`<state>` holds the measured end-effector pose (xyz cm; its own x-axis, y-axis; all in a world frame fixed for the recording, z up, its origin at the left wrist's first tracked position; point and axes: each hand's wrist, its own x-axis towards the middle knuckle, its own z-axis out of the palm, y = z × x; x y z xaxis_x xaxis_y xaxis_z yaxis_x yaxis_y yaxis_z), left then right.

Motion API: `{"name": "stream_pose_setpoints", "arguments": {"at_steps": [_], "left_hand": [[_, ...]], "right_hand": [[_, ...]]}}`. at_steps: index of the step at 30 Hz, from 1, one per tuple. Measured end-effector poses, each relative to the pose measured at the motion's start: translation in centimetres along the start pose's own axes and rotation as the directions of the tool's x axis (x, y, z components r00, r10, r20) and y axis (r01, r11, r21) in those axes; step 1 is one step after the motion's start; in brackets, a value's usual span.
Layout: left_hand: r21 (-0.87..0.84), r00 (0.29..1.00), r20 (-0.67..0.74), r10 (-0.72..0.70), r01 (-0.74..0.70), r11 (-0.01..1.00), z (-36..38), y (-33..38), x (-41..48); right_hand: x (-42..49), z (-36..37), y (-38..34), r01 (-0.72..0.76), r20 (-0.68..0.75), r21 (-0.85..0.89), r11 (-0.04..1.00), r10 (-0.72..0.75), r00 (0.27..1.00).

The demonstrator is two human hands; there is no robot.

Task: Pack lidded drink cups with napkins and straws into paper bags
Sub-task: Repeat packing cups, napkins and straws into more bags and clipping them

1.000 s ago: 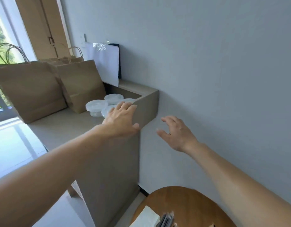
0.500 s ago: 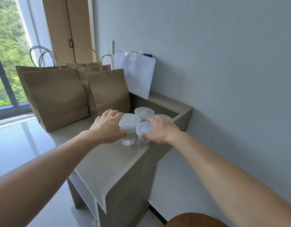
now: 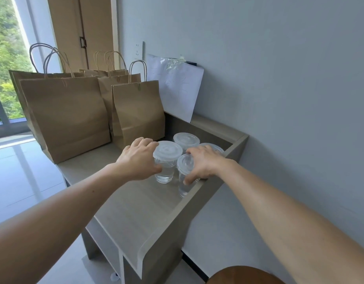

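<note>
Cups (image 3: 167,151) are being gripped at the counter's (image 3: 136,212) right edge, left hand (image 3: 136,162) and right hand (image 3: 205,162) each curling round one (squeezing gently and lifting upright looks safest).

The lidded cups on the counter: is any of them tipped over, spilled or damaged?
Nothing clearly wrong. All four cups have lids on and no liquid shows on the counter. Only the small cup gripped by the right hand seems to lean a little; the left hand grips an upright cup.
</note>
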<state>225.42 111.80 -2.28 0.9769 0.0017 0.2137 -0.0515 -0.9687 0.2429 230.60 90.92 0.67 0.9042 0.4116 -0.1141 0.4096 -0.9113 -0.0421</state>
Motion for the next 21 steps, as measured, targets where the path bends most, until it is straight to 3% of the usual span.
{"name": "stream_pose_setpoints", "arguments": {"at_steps": [6,12,17,21], "left_hand": [[0.004,0.999,-0.05,-0.001,0.001,1.0,-1.6,-0.2,0.5],[0.001,0.996,-0.084,0.018,-0.018,1.0,-4.0,1.6,1.5],[-0.003,0.99,-0.099,0.099,-0.1,0.995,-4.7,5.7,2.2],[-0.027,0.976,-0.091,0.198,-0.202,0.979,-4.3,10.7,2.5]], "right_hand": [[-0.2,-1.1,-0.1,-0.027,-0.071,0.212,0.977,0.043,0.997],[-2.5,-6.1,0.8,0.035,-0.211,0.381,0.924,0.05,0.976],[-6.8,-9.2,4.4,0.097,-0.382,0.481,0.871,0.109,0.918],[-11.6,-10.0,8.4,0.083,-0.428,0.562,0.823,0.204,0.88]]}}
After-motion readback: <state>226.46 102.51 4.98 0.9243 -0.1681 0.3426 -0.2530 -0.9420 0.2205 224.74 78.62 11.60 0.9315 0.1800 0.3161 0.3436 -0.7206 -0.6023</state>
